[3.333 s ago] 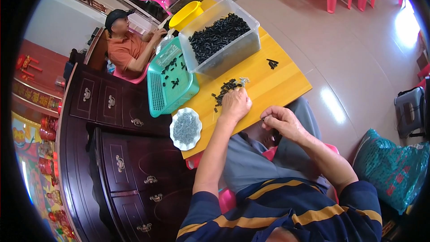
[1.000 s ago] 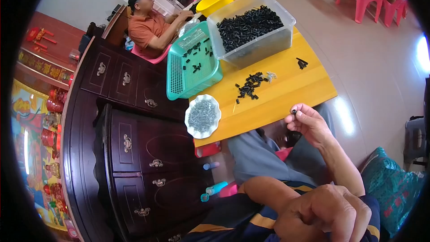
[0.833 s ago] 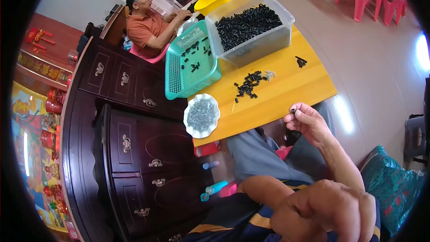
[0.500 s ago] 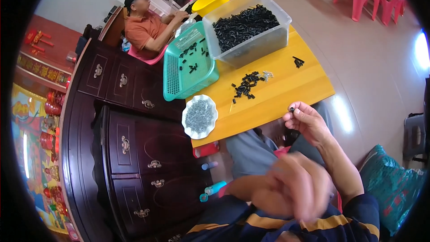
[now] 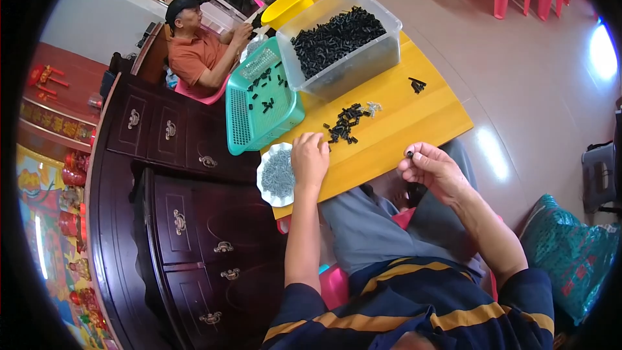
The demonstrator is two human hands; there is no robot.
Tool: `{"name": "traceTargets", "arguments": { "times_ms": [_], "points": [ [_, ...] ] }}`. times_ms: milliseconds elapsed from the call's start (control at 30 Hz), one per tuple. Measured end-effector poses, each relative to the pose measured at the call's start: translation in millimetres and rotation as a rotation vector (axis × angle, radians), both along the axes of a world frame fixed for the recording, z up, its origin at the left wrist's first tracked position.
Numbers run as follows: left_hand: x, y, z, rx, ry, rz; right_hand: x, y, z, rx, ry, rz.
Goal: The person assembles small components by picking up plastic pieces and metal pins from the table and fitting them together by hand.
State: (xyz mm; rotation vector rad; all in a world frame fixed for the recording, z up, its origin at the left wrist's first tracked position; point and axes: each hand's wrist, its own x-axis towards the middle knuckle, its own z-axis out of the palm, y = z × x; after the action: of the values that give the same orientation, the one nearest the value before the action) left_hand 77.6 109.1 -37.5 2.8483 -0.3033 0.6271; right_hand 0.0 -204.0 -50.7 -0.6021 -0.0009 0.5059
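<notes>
My right hand (image 5: pixel 433 167) is closed in a pinch in front of the table's near edge, with a small black cylindrical piece (image 5: pixel 410 154) between thumb and fingertips. My left hand (image 5: pixel 310 157) reaches palm-down over the table's near left part. It is beside a white scalloped bowl (image 5: pixel 262 178) full of small clear-grey pieces and just left of a loose pile of small black pieces (image 5: pixel 348 121). Its fingertips point away from me, and what lies under them is hidden. A few clear pieces (image 5: pixel 372 109) adjoin the black pile.
On the yellow table (image 5: pixel 421 110) stand a large translucent bin (image 5: pixel 363 68) of black pieces, a green basket (image 5: pixel 285 116) and a yellow tub (image 5: pixel 288 8). Several longer black pieces (image 5: pixel 417 84) lie at right. A co-worker (image 5: pixel 197 58) sits far left. Dark drawers (image 5: pixel 194 220) border the left.
My left hand has swung from low in front of my body, where it was blurred, forward and left to beside the white bowl. My right hand still pinches the black piece. The view has shifted slightly.
</notes>
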Motion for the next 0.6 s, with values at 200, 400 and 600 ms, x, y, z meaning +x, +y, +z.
{"name": "traceTargets", "arguments": {
  "times_ms": [200,400,600],
  "points": [
    [10.0,0.2,-11.7,0.008,0.073,-0.025,0.3,-0.4,-0.7,-0.031,-0.012,0.017],
    [16.9,-3.7,-17.0,0.053,0.076,-0.038,0.1,-0.8,-0.7,-0.017,-0.017,0.019],
    [17.7,-3.2,-19.0,0.133,0.047,-0.005,-0.3,-0.1,0.7,-0.028,-0.013,0.018]
  ]
}}
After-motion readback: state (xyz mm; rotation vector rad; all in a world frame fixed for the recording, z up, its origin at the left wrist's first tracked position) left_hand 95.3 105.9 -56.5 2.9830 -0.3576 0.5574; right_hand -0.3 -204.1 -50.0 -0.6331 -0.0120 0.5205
